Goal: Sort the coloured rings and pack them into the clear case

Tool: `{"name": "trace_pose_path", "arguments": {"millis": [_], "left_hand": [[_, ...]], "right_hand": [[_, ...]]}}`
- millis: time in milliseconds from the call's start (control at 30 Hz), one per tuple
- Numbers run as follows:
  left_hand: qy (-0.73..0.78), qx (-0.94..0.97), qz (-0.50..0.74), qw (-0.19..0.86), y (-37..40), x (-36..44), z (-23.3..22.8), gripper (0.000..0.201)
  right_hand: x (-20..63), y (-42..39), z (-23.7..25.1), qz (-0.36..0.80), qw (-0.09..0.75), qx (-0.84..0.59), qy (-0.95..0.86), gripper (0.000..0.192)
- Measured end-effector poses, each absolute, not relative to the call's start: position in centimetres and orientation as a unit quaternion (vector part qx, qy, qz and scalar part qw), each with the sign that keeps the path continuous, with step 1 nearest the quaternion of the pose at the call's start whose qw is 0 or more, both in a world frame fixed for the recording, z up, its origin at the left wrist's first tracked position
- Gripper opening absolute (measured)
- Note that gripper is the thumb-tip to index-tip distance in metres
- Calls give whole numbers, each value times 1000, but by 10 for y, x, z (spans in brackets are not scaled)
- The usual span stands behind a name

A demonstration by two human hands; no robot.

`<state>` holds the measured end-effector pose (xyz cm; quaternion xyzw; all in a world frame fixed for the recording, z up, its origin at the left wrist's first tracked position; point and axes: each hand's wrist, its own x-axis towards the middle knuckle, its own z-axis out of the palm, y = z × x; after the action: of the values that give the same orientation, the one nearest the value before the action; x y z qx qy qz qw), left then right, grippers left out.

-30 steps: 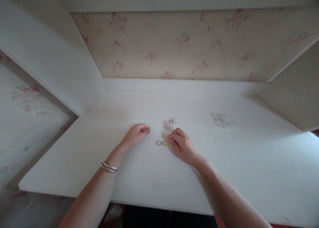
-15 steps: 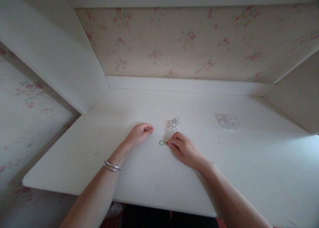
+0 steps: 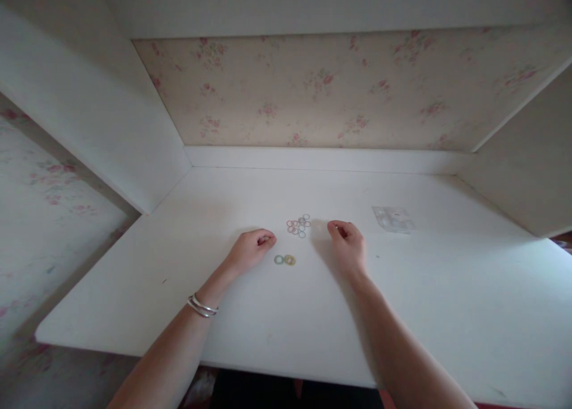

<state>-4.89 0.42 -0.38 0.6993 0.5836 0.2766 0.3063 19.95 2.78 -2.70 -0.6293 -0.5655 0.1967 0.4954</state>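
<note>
A small heap of thin coloured rings (image 3: 299,225) lies on the white desk (image 3: 268,313). Two more rings, a green ring (image 3: 279,259) and a yellow ring (image 3: 290,260), lie side by side nearer to me. My left hand (image 3: 251,248) rests on the desk just left of the pair, its fingers curled in; nothing shows in it. My right hand (image 3: 348,246) sits to the right of the heap, fingers bent with thumb and forefinger close together, and I cannot see anything held between them. A silver bangle (image 3: 202,306) is on my left wrist.
A small clear plastic bag (image 3: 393,219) lies flat on the desk to the right of my right hand. White side panels and a flowered back wall (image 3: 313,93) close the desk in on three sides.
My right hand has left the pair of rings and moved up and right, beside the heap. The yellow ring, covered half a second ago, now lies free next to the green one. My left hand stayed put.
</note>
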Motion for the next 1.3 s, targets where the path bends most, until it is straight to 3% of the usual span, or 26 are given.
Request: {"name": "trace_pose_path", "arguments": {"millis": [567, 900, 1300], "left_hand": [[553, 803, 183, 130, 41, -3, 11, 22], [551, 823, 118, 77, 40, -9, 6, 24], [549, 808, 198, 80, 20, -7, 18, 27]], "right_hand": [[218, 27, -30, 366, 563, -581, -460, 38], [208, 32, -22, 397, 522, -584, -478, 35], [207, 28, -14, 406, 519, -585, -473, 35]]}}
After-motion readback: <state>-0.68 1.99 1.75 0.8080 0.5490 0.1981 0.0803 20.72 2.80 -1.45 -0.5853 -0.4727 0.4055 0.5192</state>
